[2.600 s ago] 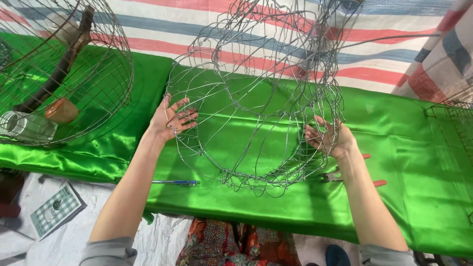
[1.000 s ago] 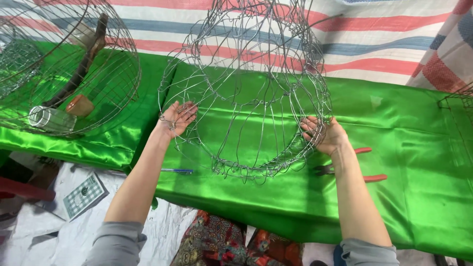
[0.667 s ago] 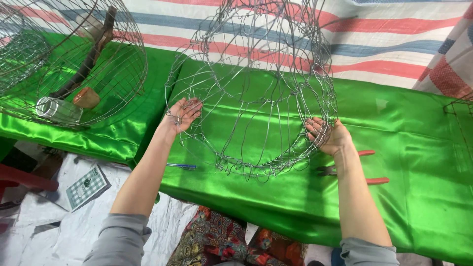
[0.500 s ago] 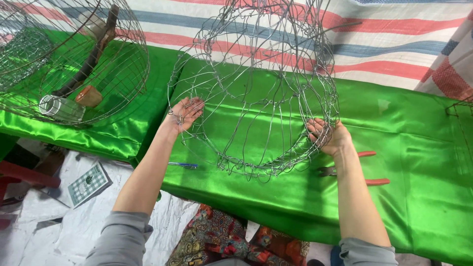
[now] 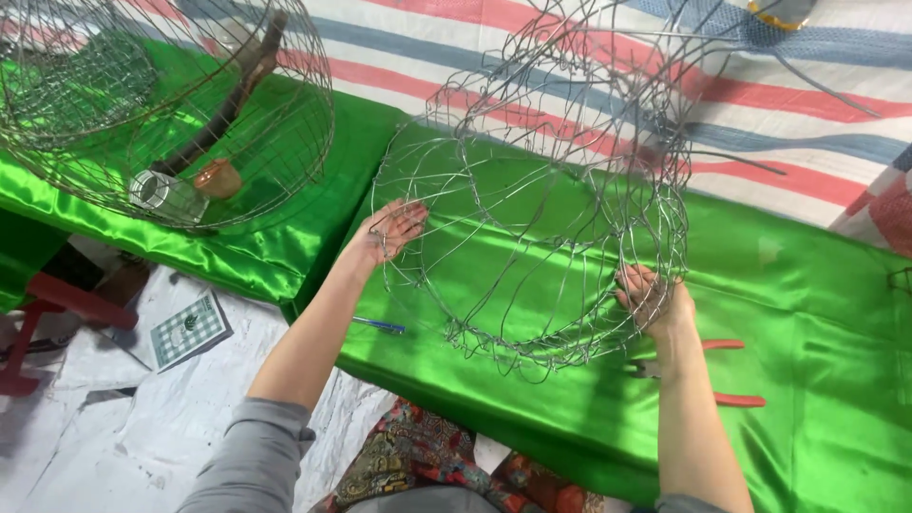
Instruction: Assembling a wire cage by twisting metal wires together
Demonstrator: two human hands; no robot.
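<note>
A round openwork wire cage frame [image 5: 532, 209] of thin silver wire rests on the green satin cloth [image 5: 788, 285]. My left hand [image 5: 391, 231] grips its left rim, fingers hooked through the wire. On the right rim, my right hand [image 5: 651, 296] clasps the wire low down. The frame stands tilted, its open bottom ring turned toward me. Red-handled pliers [image 5: 727, 375] lie on the cloth just right of my right forearm.
A finished round wire cage [image 5: 161, 104] with a wooden perch and small cups sits at the far left. A blue pen [image 5: 380, 325] lies at the cloth's edge. A striped tarp [image 5: 760, 104] hangs behind. A small checked booklet [image 5: 190, 328] lies on the white floor sheet.
Both hands keep their grip on the frame's rim throughout. The frame has tipped and turned slightly; the view has drifted rightward and down.
</note>
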